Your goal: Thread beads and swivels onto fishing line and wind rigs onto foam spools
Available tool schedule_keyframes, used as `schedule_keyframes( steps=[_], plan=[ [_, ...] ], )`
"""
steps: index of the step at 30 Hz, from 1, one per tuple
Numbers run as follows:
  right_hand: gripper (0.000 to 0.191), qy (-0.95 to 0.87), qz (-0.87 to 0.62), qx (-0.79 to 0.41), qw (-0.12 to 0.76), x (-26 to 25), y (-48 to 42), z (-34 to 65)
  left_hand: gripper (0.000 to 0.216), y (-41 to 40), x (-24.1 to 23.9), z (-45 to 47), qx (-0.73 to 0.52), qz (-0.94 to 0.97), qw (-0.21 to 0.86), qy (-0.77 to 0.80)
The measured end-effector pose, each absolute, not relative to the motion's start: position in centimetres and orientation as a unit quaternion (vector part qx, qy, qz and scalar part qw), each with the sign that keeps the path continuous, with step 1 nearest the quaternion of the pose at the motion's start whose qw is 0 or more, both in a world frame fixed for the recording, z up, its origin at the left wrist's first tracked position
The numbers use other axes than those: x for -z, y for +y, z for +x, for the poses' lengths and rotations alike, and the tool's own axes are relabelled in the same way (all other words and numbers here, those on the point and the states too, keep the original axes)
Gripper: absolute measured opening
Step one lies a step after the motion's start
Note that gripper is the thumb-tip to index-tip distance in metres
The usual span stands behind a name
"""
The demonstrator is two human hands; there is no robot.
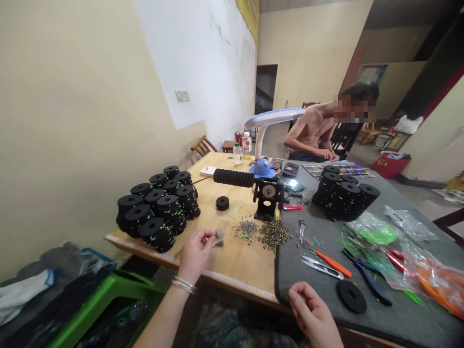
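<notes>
Left hand [195, 256] pinched beside grey tufts [218, 234], grip unclear; right hand [311, 307] half-curled over grey mat [293, 256], hold unclear.

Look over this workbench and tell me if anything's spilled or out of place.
Small coloured beads and brassy bits lie loose in heaps on the wooden table, with no container, so they look spilled. A lone black foam ring also sits apart from the stacked rings, on the grey mat.
</notes>
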State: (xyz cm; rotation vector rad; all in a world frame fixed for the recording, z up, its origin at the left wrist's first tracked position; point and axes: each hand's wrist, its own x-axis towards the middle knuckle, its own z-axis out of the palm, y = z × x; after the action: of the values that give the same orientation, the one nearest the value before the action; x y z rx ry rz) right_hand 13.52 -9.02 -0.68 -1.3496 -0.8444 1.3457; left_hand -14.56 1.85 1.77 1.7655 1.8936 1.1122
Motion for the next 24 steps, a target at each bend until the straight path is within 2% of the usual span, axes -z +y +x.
schedule_keyframes(
  steps=[5,9,13,17,19,22,24],
  plan=[
    [0.052,-0.351,-0.547,-0.578,0.493,1.7,-8.5,13.5,0.018,0.6,-1.8,-15.8,-0.377,0.621,0.119,0.676],
    [0.054,-0.337,-0.54,-0.61,0.472,1.9,-8.6,13.3,0.013,0.1,-1.8,-14.9,-0.342,0.672,0.128,0.645],
    [0.052,-0.333,-0.534,-0.619,0.47,1.7,-9.3,12.8,0.026,0.3,-1.3,-13.6,-0.32,0.7,0.135,0.624],
    [0.052,-0.338,-0.528,-0.624,0.466,1.8,-10.0,12.2,0.027,-0.2,-0.9,-12.8,-0.32,0.707,0.156,0.611],
    [0.053,-0.334,-0.531,-0.626,0.463,1.9,-10.3,11.7,0.024,-1.3,-0.9,-11.9,-0.341,0.694,0.219,0.596],
    [0.053,-0.333,-0.538,-0.624,0.458,1.9,-10.7,10.9,0.021,-4.2,-0.7,-9.8,-0.404,0.565,0.483,0.533],
    [0.053,-0.34,-0.538,-0.621,0.457,1.9,-10.8,10.4,0.024,-6.2,-0.3,-8.1,-0.396,0.471,0.603,0.508]
  ],
)
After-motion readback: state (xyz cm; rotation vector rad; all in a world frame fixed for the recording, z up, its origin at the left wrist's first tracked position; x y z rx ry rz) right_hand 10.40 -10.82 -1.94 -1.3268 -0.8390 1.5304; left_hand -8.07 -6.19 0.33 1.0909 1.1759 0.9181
